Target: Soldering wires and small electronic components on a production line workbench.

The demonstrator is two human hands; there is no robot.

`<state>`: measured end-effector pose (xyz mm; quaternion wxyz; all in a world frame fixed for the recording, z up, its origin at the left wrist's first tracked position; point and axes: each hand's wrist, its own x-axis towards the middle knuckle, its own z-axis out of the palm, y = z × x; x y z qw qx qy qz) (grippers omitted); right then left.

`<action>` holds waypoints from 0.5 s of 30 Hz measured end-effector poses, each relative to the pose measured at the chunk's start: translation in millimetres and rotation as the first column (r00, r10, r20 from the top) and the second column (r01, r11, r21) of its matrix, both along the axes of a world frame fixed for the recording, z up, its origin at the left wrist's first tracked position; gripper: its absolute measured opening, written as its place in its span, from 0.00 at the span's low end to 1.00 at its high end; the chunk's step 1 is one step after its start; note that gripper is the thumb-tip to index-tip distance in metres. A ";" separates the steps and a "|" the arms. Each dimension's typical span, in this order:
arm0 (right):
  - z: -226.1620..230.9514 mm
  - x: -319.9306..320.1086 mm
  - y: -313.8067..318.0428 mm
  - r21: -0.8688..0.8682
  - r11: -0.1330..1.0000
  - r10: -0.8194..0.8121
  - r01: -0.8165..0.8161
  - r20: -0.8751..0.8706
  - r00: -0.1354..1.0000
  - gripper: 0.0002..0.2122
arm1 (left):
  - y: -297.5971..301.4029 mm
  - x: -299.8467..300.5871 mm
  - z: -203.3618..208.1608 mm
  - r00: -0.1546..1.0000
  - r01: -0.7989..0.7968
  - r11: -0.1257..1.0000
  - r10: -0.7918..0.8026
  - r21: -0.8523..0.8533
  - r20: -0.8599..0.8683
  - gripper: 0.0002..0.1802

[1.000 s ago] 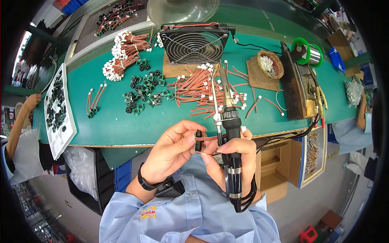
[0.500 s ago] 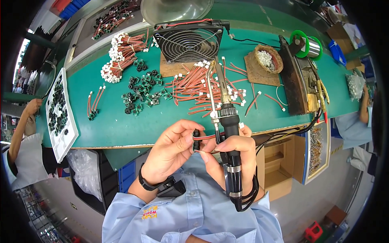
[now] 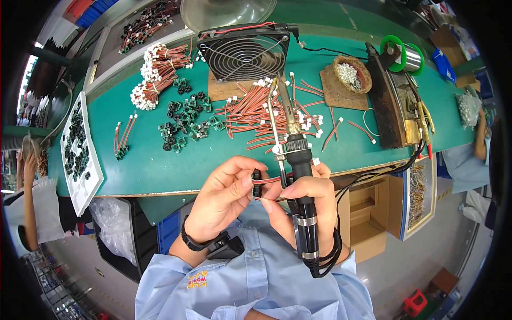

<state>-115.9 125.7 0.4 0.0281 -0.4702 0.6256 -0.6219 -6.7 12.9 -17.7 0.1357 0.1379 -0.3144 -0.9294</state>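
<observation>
My left hand pinches a small black component between thumb and fingertips, near the table's front edge. A red wire lead runs from this part across to my right hand. In that hand is a soldering iron, held nearly upright with its tip pointing away from me. A thin metal solder-feed tube is fixed alongside the iron. The fingertips of both hands almost meet around the lead, and the iron's tip is apart from the component. The exact joint on the part is hidden by my fingers.
Beyond my hands lie loose red leads and small green-black boards. A fan, a bowl of white pellets, a solder spool and a white tray stand around. Another person's hands are at far left.
The soldering iron sits slightly further left in the picture, and the bench view has shifted a little. My grips look the same. At far left, the other person's hands have moved.
</observation>
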 end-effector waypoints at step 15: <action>1.4 -1.9 -0.2 -0.010 1.000 0.002 -0.001 0.017 1.000 0.18 | 0.6 -1.5 3.3 1.000 -0.014 0.999 0.014 -0.040 -0.009 0.13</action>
